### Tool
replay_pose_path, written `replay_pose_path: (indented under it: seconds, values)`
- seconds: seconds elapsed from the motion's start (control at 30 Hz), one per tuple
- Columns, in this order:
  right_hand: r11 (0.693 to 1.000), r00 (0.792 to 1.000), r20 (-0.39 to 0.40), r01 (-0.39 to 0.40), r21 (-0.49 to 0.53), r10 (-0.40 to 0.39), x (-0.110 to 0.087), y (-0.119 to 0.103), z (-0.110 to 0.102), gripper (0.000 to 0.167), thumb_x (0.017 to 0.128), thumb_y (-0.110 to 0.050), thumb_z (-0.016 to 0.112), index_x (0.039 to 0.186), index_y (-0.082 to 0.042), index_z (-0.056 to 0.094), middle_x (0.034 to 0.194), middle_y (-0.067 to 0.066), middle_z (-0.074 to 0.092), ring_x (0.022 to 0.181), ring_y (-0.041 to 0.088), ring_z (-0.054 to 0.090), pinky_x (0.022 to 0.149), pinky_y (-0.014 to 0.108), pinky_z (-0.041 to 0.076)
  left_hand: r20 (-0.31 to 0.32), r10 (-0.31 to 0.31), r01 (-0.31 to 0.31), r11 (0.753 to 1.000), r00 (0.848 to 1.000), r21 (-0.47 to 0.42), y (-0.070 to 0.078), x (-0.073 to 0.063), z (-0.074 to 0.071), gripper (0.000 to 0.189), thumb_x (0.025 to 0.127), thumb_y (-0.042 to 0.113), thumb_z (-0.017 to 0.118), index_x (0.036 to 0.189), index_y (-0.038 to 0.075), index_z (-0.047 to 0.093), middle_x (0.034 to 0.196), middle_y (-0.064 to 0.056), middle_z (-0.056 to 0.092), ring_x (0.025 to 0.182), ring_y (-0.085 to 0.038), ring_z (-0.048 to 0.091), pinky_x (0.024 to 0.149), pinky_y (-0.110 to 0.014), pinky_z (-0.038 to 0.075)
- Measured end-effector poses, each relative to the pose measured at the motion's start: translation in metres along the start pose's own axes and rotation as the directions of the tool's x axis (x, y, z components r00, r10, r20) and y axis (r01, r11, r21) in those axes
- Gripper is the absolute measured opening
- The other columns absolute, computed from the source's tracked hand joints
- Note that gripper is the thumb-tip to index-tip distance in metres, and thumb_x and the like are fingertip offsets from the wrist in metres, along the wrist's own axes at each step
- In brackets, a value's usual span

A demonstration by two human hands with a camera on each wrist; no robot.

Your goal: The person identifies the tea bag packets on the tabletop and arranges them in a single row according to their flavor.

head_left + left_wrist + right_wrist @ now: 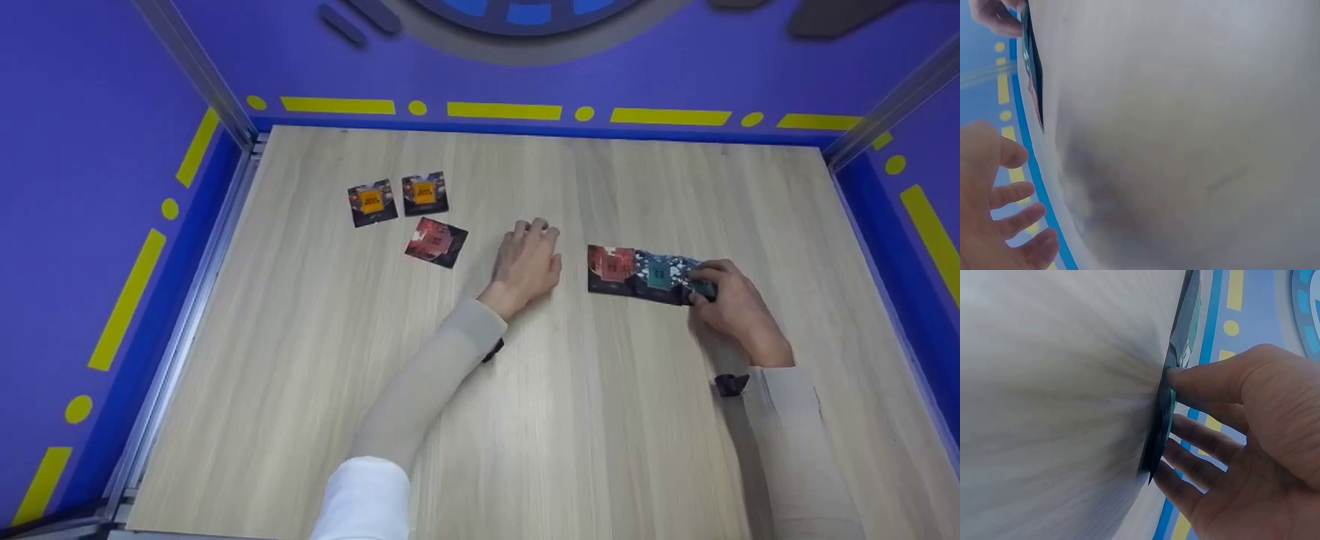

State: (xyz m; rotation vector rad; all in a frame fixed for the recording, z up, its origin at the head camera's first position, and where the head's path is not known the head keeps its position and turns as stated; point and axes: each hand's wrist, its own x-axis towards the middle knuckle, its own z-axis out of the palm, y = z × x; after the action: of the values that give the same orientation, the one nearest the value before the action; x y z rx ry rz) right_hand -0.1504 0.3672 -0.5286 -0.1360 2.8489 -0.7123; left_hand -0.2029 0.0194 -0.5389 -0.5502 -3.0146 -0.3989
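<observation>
At the right of the head view, three flat square packets lie in an overlapping row: a red packet [611,270], a teal packet [658,276] and another teal packet [701,288] at the right end. My right hand [731,304] pinches this end packet between thumb and fingers, covering part of it. In the right wrist view, the thumb [1202,382] lies along the packet's near edge. My left hand [527,262] is over the table left of the row, holding nothing, its fingers loosely bent and spread in the left wrist view.
Two packets with orange labels, a left one [372,202] and a right one [425,193], lie at the back left of the wooden table [540,420]. A tilted red packet [436,242] lies just in front of them. Blue panels [487,82] with yellow marks enclose the table.
</observation>
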Motion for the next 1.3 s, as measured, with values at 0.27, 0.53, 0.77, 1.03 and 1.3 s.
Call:
replay_pose_path:
  seconds: [0.27, 0.53, 0.77, 1.03, 1.3]
  values:
    - [1.000, 1.000, -0.015, 0.001, 0.011, -0.001, -0.001, -0.001, 0.001, 0.044, 0.102, -0.008, 0.063, 0.143, 0.008, 0.059, 0.159, 0.031, 0.038, 0.145, 0.058, 0.039, 0.116, 0.075, 0.034, -0.042, -0.107, 0.108, 0.994, 0.993, 0.021, -0.038, -0.011, -0.007, 0.041, 0.105, 0.031, 0.059, 0.139, 0.009, 0.065, 0.143, -0.012, 0.062, 0.131, -0.035, 0.058, 0.106, -0.049, 0.052]
    - [0.999, 0.999, -0.029, 0.034, 0.009, -0.034, -0.002, 0.000, 0.002, 0.044, 0.102, -0.007, 0.063, 0.143, 0.009, 0.059, 0.158, 0.031, 0.039, 0.144, 0.058, 0.040, 0.114, 0.073, 0.038, -0.074, -0.235, 0.236, 0.972, 0.969, 0.004, -0.072, -0.027, -0.017, 0.040, 0.105, 0.028, 0.060, 0.137, 0.005, 0.065, 0.143, -0.015, 0.061, 0.130, -0.039, 0.057, 0.105, -0.053, 0.051]
    - [1.000, 1.000, -0.028, 0.012, 0.005, -0.012, -0.002, 0.000, 0.003, 0.045, 0.102, -0.008, 0.062, 0.144, 0.009, 0.058, 0.160, 0.030, 0.038, 0.145, 0.058, 0.039, 0.114, 0.074, 0.037, -0.070, -0.307, 0.309, 0.951, 0.949, 0.017, -0.095, -0.039, -0.022, 0.045, 0.107, 0.029, 0.057, 0.144, 0.003, 0.061, 0.146, -0.021, 0.057, 0.133, -0.042, 0.055, 0.110, -0.055, 0.049]
    - [1.000, 1.000, -0.016, -0.016, 0.015, 0.016, -0.001, -0.001, 0.002, 0.045, 0.103, -0.009, 0.062, 0.145, 0.008, 0.058, 0.160, 0.030, 0.037, 0.146, 0.058, 0.039, 0.115, 0.075, 0.035, -0.073, -0.381, 0.381, 0.924, 0.922, -0.012, -0.112, -0.047, -0.023, 0.049, 0.106, 0.030, 0.060, 0.145, 0.001, 0.060, 0.144, -0.023, 0.056, 0.127, -0.042, 0.056, 0.105, -0.054, 0.052]
    - [1.000, 1.000, -0.014, -0.024, 0.015, 0.024, -0.001, -0.001, 0.003, 0.045, 0.103, -0.010, 0.063, 0.145, 0.007, 0.059, 0.161, 0.030, 0.037, 0.146, 0.057, 0.039, 0.115, 0.074, 0.036, -0.075, -0.383, 0.382, 0.924, 0.921, -0.023, -0.114, -0.049, -0.021, 0.047, 0.106, 0.029, 0.059, 0.141, -0.002, 0.062, 0.140, -0.023, 0.057, 0.125, -0.043, 0.056, 0.103, -0.053, 0.053]
